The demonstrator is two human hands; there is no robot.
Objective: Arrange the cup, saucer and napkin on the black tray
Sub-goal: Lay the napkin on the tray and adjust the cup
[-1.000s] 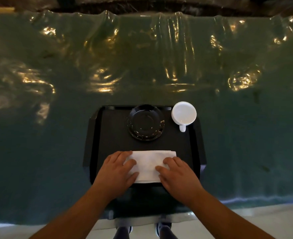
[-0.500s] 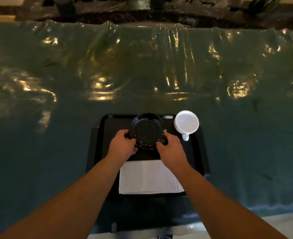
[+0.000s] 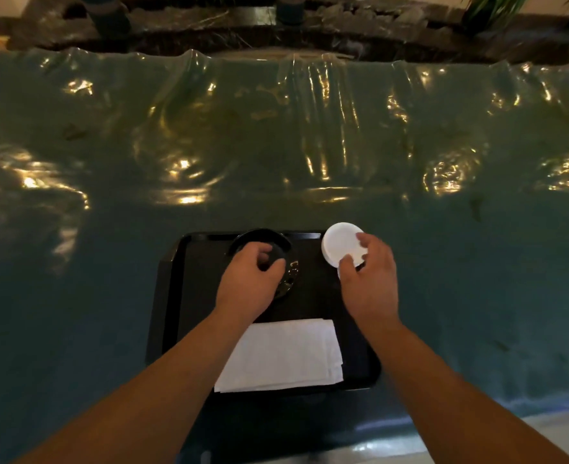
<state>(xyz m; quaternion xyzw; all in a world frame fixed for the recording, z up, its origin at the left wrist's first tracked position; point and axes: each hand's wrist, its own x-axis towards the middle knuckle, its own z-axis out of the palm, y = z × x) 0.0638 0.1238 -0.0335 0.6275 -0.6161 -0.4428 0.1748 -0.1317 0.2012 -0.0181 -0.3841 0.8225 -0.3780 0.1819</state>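
So there's a black tray (image 3: 169, 296) sitting on a table with a wrinkly shiny plastic cover (image 3: 276, 145) over a teal cloth, lots of warm light glare on it. Everything for the task is on or at the tray.

Saucer (image 3: 286, 259) is dark, nearly the same colour as the tray, up at about 12 o'clock on it, right by the far rim. Left hand (image 3: 248, 286) is on top of it, fingers curled down over the near-left part with the thumb toward the middle. Looks like a grip on the saucer's edge, but the hand covers the contact spot, so I can't tell if it's really pinching or just resting there. Also can't say if the saucer is flat or a bit tipped, too dark.

Cup (image 3: 340, 244) is white, at roughly 1 to 2 o'clock, at the tray's far right corner and partly overhanging the rim. Right hand (image 3: 370, 283) is closed round its near-right side: fingers over the rim at the right, thumb against the near side. The handle is hidden under the hand. Whether the cup is off the tray or sitting on it, can't tell from this angle.

Napkin (image 3: 283, 356) is white, folded into a rectangle, lying flat at 6 o'clock along the near edge, nobody touching it. Both forearms come in from the bottom, the left one crossing over the napkin's left corner.
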